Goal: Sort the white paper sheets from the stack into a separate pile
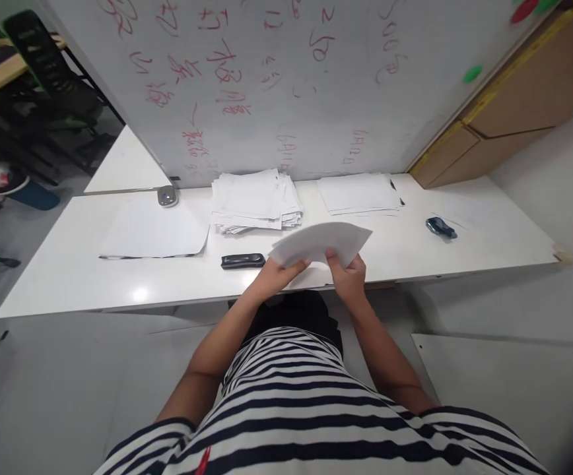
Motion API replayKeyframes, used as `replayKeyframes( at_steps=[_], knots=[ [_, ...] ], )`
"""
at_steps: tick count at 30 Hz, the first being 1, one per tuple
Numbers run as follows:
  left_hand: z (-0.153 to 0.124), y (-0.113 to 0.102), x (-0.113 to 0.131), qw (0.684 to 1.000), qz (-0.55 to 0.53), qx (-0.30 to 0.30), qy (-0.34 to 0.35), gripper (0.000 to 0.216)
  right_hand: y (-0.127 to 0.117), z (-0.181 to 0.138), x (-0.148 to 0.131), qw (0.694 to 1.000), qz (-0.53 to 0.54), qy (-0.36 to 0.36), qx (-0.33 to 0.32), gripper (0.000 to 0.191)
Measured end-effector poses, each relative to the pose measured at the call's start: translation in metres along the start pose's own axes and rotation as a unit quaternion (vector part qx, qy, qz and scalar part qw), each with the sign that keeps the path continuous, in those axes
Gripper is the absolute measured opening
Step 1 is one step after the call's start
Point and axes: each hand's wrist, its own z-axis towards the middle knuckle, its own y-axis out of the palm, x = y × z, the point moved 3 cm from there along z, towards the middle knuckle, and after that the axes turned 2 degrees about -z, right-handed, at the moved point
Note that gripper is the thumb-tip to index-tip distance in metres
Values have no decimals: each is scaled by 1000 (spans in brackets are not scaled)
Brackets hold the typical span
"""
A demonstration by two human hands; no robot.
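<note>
Between my two hands is a curved sheaf of white paper, held above the front of the white table; how many sheets it has I cannot tell. My left hand grips its left end with the thumb on the near face. At the right end my right hand pinches it, thumb upright on the paper and fingers curled behind. A black stapler lies just left of my left hand. Behind the held paper sits a thick, uneven stack of papers, with a thinner stack of papers to its right.
On the table, a white sheet pile lies left, with a dark rounded object at its back edge. A dark blue stapler-like object rests right. A whiteboard stands behind; cardboard boxes lean at the right.
</note>
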Motion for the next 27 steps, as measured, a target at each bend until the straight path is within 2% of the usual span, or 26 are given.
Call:
replayKeyframes(
  at_steps=[2, 5, 7, 10, 14, 18, 20, 24, 27],
  knots=[
    [3, 7, -3, 999, 16, 13, 33, 37, 9, -10, 11, 999, 10, 17, 40, 43],
    [5, 6, -8, 997, 24, 39, 62, 31, 22, -22, 24, 997, 32, 58, 40, 48],
    [5, 1, -11, 997, 27, 41, 55, 29, 27, -26, 29, 996, 39, 73, 35, 49],
    [2, -6, -16, 999, 18, 46, 9, 27, 33, -30, 32, 995, 27, 95, 9, 48],
    [-6, -13, -23, 990, -54, 122, -38, 30, 38, -36, 35, 992, 4, 117, -46, 46],
    [-14, -14, -25, 963, -147, 217, -60, 43, 30, -45, 35, 992, 61, 113, 11, 58],
    [-16, -9, -26, 941, -220, 248, -61, 50, 27, -50, 33, 986, 113, 122, 15, 60],
    [-14, 15, -28, 905, -355, 216, -96, 56, 29, -61, 19, 975, 159, 142, -61, 47],
    [-13, 29, -30, 902, -380, 176, -108, 55, 24, -65, 12, 980, 117, 154, -47, 43]
  ],
)
